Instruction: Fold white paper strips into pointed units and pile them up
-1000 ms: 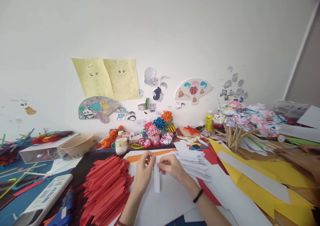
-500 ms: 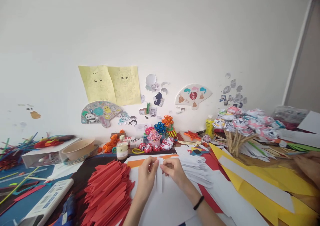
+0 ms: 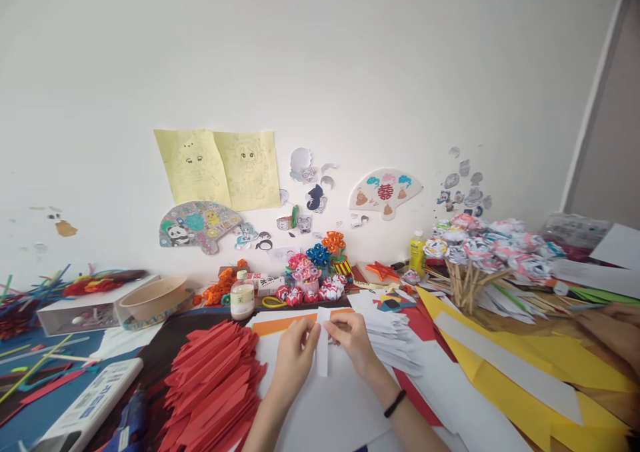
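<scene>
Between my two hands is a narrow white paper strip (image 3: 323,362), upright over the white sheets (image 3: 320,412) on the table. My left hand (image 3: 296,345) pinches the strip's left edge with thumb and fingertips. From the other side, my right hand (image 3: 350,337) pinches its right edge; a black band circles that wrist. To the left lies a heap of folded red paper pieces (image 3: 213,382). A pile of folded white paper pieces (image 3: 393,342) lies just right of my right hand.
Yellow paper sheets (image 3: 560,355) spread over the right side, near another person's hand (image 3: 610,329). Paper flowers on sticks (image 3: 490,249) stand behind them. A glue bottle (image 3: 243,297), small flower crafts (image 3: 305,272) and a tan bowl (image 3: 155,299) line the back. A blue glue gun (image 3: 133,419) lies left.
My hands have shifted slightly on the white strip, which now shows more of its top above my fingers. The whole view has moved a little.
</scene>
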`<action>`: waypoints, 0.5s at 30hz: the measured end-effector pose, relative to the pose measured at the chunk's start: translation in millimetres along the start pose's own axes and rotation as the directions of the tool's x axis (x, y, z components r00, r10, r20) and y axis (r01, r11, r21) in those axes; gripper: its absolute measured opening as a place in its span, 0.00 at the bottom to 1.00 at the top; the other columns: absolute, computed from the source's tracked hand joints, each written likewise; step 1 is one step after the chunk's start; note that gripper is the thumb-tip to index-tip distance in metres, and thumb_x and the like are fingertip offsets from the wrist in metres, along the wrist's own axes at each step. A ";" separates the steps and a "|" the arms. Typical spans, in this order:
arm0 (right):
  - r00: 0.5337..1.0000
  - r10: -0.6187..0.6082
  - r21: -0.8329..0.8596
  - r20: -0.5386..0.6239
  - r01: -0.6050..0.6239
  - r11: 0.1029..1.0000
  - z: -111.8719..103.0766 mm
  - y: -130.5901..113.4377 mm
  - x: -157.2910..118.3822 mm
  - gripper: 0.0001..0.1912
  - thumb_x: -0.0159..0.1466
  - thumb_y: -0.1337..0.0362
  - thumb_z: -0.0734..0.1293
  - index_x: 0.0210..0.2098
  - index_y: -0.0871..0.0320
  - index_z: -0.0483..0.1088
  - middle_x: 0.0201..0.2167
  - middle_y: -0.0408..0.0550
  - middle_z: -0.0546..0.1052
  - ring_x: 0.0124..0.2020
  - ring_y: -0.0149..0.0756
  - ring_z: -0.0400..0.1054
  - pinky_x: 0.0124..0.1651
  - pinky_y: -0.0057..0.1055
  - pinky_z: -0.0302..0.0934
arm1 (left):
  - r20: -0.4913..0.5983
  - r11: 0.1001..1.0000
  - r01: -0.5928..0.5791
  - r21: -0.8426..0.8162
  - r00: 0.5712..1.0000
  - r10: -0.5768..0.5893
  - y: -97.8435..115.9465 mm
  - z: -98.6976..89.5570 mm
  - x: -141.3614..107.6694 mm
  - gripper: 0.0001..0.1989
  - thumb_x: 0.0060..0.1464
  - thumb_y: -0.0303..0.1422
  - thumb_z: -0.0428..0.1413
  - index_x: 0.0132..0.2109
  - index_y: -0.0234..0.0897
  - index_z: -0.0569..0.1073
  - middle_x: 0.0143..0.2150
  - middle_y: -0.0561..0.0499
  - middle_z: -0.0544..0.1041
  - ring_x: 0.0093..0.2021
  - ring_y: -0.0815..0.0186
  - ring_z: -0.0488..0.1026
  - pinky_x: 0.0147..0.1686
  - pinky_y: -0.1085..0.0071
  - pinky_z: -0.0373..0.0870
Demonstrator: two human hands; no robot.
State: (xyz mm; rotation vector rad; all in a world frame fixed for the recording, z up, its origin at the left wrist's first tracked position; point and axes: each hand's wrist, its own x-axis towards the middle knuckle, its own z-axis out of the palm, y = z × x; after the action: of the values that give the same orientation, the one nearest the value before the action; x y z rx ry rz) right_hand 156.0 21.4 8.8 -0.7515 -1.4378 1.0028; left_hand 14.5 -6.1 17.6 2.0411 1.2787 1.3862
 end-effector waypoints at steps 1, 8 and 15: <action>1.000 -0.002 0.007 -0.014 0.002 1.000 -0.1 -0.8 -0.4 0.16 0.55 0.56 0.69 0.18 0.61 0.70 0.15 0.41 0.66 0.19 0.30 0.59 0.22 0.27 0.54 | 0.000 1.000 -0.008 0.009 1.000 0.008 0.7 0.6 -0.4 0.15 0.60 0.39 0.46 0.27 0.37 0.63 0.23 0.55 0.63 0.25 0.69 0.59 0.26 0.75 0.54; 0.997 -0.011 0.060 -0.077 0.016 0.998 -2.6 -2.7 -1.0 0.14 0.55 0.61 0.68 0.17 0.61 0.67 0.15 0.39 0.62 0.18 0.28 0.56 0.22 0.26 0.51 | 0.038 1.000 -0.006 0.027 0.999 0.005 0.2 5.3 -1.8 0.15 0.60 0.38 0.46 0.27 0.37 0.63 0.23 0.55 0.63 0.25 0.69 0.59 0.26 0.74 0.54; 0.985 0.028 0.055 -0.169 -0.019 0.998 -9.4 -0.6 2.7 0.12 0.52 0.60 0.68 0.18 0.60 0.68 0.14 0.40 0.63 0.18 0.29 0.56 0.23 0.27 0.50 | 0.069 0.999 0.003 0.047 0.998 -0.006 -0.1 11.5 -3.9 0.16 0.59 0.39 0.46 0.25 0.37 0.62 0.23 0.54 0.65 0.25 0.68 0.60 0.26 0.74 0.54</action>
State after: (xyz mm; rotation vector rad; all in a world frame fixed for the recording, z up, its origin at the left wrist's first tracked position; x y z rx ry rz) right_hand 165.0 25.0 10.2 -0.7971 -1.2535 0.9679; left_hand 24.0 -7.2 10.2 2.0964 1.2970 1.2832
